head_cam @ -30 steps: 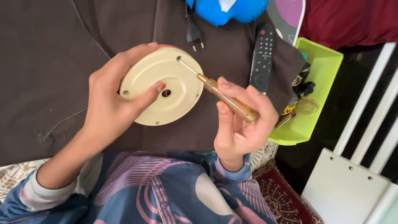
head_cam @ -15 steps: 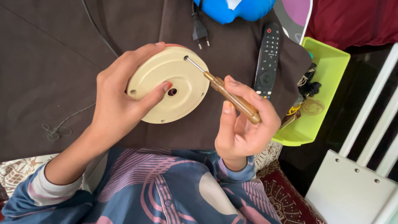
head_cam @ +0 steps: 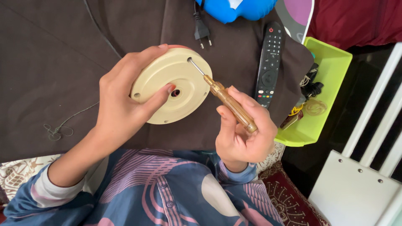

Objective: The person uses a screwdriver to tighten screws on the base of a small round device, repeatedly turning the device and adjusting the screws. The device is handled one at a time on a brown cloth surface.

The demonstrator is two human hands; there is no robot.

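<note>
Screwdriver (head_cam: 228,101), one, sits clenched in the right hand (head_cam: 243,134), tip in one cream disc (head_cam: 171,86) gripped by the left hand (head_cam: 119,104).

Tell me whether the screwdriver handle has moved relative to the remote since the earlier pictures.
Yes. The screwdriver handle has swung slightly left, away from the black remote, its tip staying in the cream disc.
</note>
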